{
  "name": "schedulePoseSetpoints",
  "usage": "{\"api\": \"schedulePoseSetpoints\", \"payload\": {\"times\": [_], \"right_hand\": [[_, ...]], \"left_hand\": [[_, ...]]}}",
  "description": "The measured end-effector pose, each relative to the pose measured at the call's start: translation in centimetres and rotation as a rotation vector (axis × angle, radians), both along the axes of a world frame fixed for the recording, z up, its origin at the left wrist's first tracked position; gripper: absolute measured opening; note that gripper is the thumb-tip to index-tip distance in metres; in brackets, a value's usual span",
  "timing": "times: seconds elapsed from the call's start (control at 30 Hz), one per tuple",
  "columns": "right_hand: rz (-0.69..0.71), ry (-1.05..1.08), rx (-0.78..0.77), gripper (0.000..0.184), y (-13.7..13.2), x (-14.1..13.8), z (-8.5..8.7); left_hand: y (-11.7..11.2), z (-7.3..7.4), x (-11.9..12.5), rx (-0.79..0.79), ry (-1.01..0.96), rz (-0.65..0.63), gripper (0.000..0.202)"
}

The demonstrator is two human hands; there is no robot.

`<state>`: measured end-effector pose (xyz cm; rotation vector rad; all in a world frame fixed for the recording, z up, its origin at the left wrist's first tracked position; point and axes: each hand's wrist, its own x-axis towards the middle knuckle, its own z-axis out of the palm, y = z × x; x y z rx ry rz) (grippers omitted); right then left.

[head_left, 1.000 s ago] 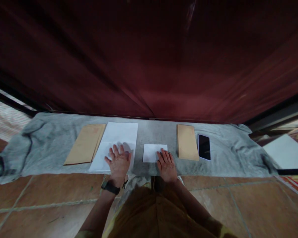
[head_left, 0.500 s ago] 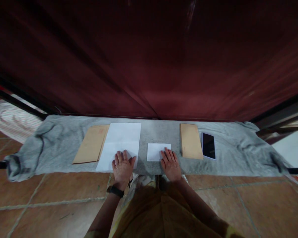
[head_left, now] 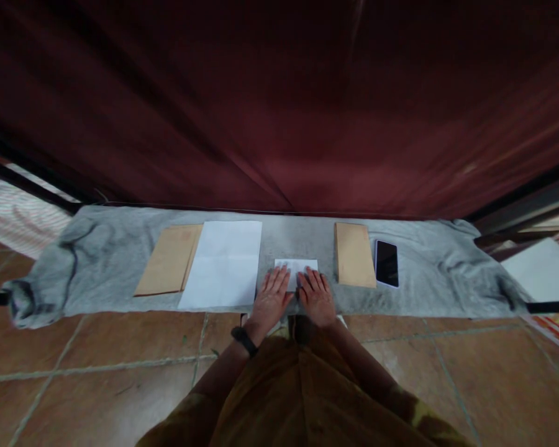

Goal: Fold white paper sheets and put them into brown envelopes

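A small folded white paper (head_left: 297, 266) lies on a grey cloth (head_left: 97, 267) spread over the tiled floor. Both my hands rest flat on its near edge, fingers stretched out: my left hand (head_left: 271, 300), with a black band at the wrist, covers its left part, and my right hand (head_left: 315, 297) covers its right part. A large white sheet (head_left: 223, 264) lies just left of my left hand, overlapping a brown envelope (head_left: 168, 268).
Another brown envelope (head_left: 354, 254) and a dark phone (head_left: 386, 263) lie on the cloth to the right. A dark red curtain (head_left: 279, 105) hangs right behind the cloth. A white sheet (head_left: 540, 273) sits at the far right on the floor.
My left hand has left the large white sheet and moved right onto the small folded paper, beside my right hand. The camera view shifted slightly.
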<state>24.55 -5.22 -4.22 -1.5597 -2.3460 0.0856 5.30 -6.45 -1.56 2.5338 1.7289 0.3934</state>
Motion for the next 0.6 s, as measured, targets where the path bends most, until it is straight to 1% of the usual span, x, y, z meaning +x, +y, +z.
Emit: {"api": "schedulePoseSetpoints", "payload": {"times": [0.1, 0.27, 0.33, 0.5, 0.6], "right_hand": [[0.003, -0.006, -0.022, 0.045, 0.1, 0.1, 0.0], [0.009, 0.018, -0.035, 0.045, 0.3, 0.5, -0.1], [0.016, 0.024, -0.030, 0.046, 0.3, 0.9, -0.2], [0.001, 0.015, -0.019, 0.053, 0.1, 2.4, -0.9], [-0.014, 0.011, -0.006, 0.057, -0.1, 3.2, -1.1]], "left_hand": [[0.7, -0.4, 1.5, -0.051, 0.038, -0.088, 0.058], [0.8, -1.1, 1.1, -0.069, 0.077, -0.140, 0.065], [0.5, -1.1, 0.9, -0.058, 0.081, -0.130, 0.068], [-0.3, -1.2, 1.1, -0.038, 0.067, -0.034, 0.072], [-0.4, -1.5, 1.1, -0.034, 0.062, -0.033, 0.073]]}}
